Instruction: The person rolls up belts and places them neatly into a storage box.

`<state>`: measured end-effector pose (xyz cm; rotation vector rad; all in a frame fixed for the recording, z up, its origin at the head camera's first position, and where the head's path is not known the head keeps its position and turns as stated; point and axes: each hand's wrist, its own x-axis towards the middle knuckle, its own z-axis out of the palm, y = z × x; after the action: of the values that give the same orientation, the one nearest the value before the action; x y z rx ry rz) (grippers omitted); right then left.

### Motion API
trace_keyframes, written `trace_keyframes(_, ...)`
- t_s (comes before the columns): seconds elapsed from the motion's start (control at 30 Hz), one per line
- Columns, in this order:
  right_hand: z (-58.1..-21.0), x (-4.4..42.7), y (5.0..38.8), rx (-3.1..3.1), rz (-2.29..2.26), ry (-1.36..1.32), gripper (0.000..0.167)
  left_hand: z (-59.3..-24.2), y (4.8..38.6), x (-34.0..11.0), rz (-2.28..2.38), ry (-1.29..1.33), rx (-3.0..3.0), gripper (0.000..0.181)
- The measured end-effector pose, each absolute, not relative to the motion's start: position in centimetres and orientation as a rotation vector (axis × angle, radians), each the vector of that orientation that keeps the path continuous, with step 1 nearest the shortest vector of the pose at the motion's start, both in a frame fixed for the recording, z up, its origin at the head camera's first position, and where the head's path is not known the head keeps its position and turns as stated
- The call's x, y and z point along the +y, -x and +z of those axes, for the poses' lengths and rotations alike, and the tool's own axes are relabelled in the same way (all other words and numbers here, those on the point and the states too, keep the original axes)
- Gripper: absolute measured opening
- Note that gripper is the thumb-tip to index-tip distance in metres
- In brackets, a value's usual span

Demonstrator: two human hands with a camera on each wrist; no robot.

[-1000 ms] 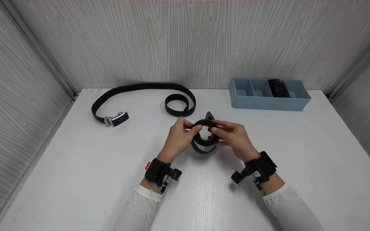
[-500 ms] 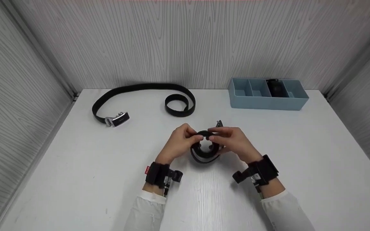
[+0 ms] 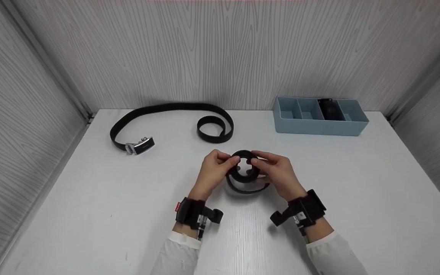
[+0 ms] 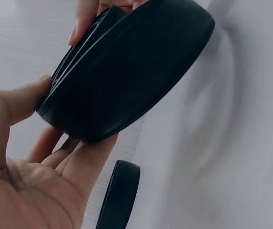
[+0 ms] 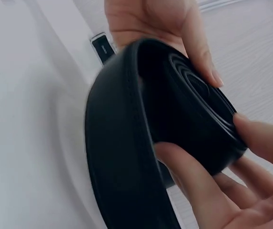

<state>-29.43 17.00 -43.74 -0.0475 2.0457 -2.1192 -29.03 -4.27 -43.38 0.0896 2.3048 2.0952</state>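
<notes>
A black belt (image 3: 244,178) is wound into a roll between both hands, above the table, with a looser loop hanging under it. My left hand (image 3: 213,172) pinches the roll's left side, thumb on the upper edge. On the right side my right hand (image 3: 280,172) grips the roll the same way. The left wrist view shows the broad outer face of the belt (image 4: 126,71) by the left fingers. In the right wrist view several layers of the belt (image 5: 193,119) lie inside one another, and a wide strip curves away from the roll.
Behind the hands to the left lies another black belt (image 3: 181,106), partly curled, with a silver and black buckle (image 3: 144,146). At the back right stands a blue tray (image 3: 319,127) with four compartments; a black rolled item (image 3: 330,110) sits in the third from the left.
The hands and the roll first came nearer the body, then moved slightly back up. The buckle end that stuck out behind the roll is no longer seen there.
</notes>
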Motion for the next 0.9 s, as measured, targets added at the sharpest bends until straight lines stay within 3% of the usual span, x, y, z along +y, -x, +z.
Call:
trace_keyframes(0.53,-43.1,18.3,29.4,2.131,-1.854,0.192,0.043,-43.6,29.1,-4.7,1.915,-0.277,2.301,0.026)
trace_keyframes(0.9,-43.2,17.7,29.5,2.084,-2.124,0.035,0.047,-43.3,29.1,-4.1,2.07,-0.134,2.336,0.03)
